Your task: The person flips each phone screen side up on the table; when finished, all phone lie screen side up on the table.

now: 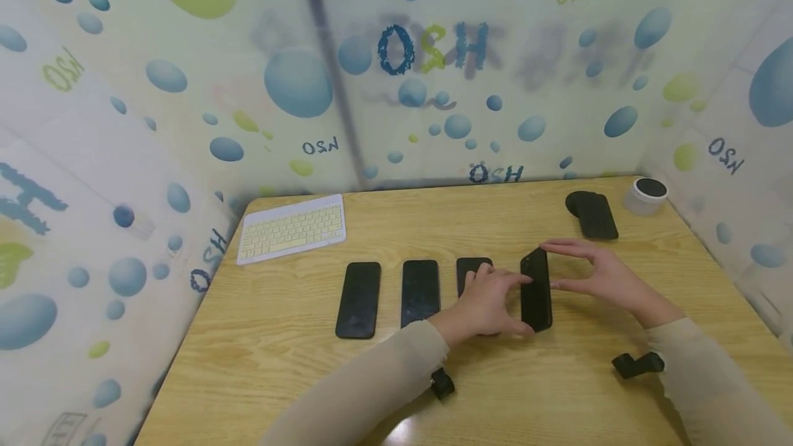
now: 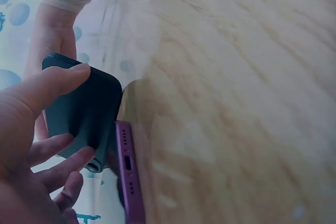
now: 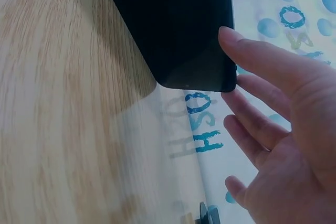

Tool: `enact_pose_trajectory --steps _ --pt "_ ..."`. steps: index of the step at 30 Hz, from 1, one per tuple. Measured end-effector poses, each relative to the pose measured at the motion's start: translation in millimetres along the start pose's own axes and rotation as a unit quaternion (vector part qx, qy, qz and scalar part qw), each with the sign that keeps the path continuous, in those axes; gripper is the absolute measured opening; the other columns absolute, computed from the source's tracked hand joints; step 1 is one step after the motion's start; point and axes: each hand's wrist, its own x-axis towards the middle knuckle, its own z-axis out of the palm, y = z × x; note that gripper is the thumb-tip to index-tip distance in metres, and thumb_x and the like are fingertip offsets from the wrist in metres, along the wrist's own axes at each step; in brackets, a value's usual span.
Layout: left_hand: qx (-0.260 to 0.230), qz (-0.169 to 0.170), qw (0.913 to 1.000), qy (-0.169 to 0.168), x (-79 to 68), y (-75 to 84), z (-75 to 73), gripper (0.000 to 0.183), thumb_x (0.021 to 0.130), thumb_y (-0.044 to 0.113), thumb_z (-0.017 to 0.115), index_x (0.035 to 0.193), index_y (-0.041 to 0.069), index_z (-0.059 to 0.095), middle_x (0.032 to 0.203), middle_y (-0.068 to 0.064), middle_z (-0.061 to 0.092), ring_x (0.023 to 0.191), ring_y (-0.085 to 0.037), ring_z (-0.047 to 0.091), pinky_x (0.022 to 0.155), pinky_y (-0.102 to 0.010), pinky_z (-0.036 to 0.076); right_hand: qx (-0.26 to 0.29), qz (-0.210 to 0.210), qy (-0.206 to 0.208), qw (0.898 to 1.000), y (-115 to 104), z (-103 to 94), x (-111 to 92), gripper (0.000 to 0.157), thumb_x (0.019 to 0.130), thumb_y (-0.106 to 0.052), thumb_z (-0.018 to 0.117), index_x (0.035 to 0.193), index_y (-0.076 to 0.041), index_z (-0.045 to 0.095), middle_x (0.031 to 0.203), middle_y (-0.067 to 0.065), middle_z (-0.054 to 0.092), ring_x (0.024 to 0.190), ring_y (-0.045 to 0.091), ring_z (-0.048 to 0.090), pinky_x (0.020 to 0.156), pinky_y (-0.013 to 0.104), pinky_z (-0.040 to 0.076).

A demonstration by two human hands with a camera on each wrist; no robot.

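Note:
A black smartphone (image 1: 535, 294) is tipped up on its long edge between my two hands. My left hand (image 1: 486, 301) holds it from the left, the thumb at its near corner and fingertips on its dark back (image 2: 86, 108). On the other side my right hand (image 1: 595, 274) pinches the edge by the far corner, its thumb on the screen side (image 3: 194, 35). Directly left lies another phone (image 1: 466, 270), partly hidden under my left hand; a purple phone edge (image 2: 128, 171) with a charging port shows in the left wrist view.
Two more dark phones, one in the middle (image 1: 420, 291) and one farther left (image 1: 359, 300), lie face up in the row. A white keyboard (image 1: 294, 229) is at the back left. At the back right are a flat black object (image 1: 596, 215) and a white round container (image 1: 644, 198) with a dark top.

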Motion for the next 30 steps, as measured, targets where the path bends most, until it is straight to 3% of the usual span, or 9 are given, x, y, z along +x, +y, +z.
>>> enact_pose_trajectory --steps 3,10,17,24,30 --pt "-0.018 0.004 0.9998 -0.001 -0.4 1.1 -4.1 0.083 0.075 0.059 0.087 0.148 0.034 0.055 0.146 0.019 0.058 0.1 -0.007 0.038 0.079 -0.027 0.028 0.004 -0.002 0.0 1.0 -2.2 1.5 0.9 0.067 0.084 -0.032 0.086 0.146 -0.023 0.061 0.151 0.008 0.057 0.135 -0.005 0.042 0.104 0.055 0.043" --pt "-0.044 0.009 0.999 0.001 -2.2 0.8 -10.9 0.084 0.075 0.058 0.087 0.149 0.034 0.054 0.145 0.018 0.059 0.098 -0.007 0.037 0.081 -0.027 0.028 0.01 -0.011 0.003 1.0 -4.0 5.9 2.9 0.068 0.084 -0.029 0.086 0.147 -0.021 0.06 0.152 0.009 0.056 0.135 -0.01 0.038 0.103 0.059 0.043" --pt "-0.044 0.015 0.9989 0.006 -3.8 1.2 -18.7 0.087 0.076 0.059 0.087 0.151 0.033 0.051 0.147 0.017 0.058 0.106 -0.008 0.041 0.084 -0.027 0.029 0.025 -0.013 0.007 1.0 -7.5 8.7 5.1 0.067 0.084 -0.029 0.087 0.146 -0.02 0.061 0.152 0.01 0.055 0.137 0.002 0.042 0.104 0.066 0.042" --pt "-0.036 0.009 0.9992 0.013 -7.6 -1.6 -22.0 0.09 0.075 0.059 0.087 0.152 0.031 0.05 0.147 0.016 0.058 0.116 -0.011 0.043 0.086 -0.028 0.029 0.033 -0.026 0.015 0.999 -13.4 15.9 9.5 0.066 0.084 -0.024 0.087 0.144 -0.018 0.062 0.151 0.011 0.056 0.139 0.037 0.048 0.105 0.067 0.041" --pt "-0.024 0.011 0.9995 0.017 -9.8 -4.5 -25.0 0.09 0.076 0.059 0.086 0.153 0.033 0.049 0.147 0.015 0.057 0.117 -0.013 0.044 0.089 -0.031 0.029 0.042 -0.031 0.02 0.998 -14.1 21.4 11.5 0.068 0.084 -0.022 0.087 0.146 -0.021 0.06 0.152 0.013 0.055 0.14 0.042 0.046 0.104 0.069 0.04"
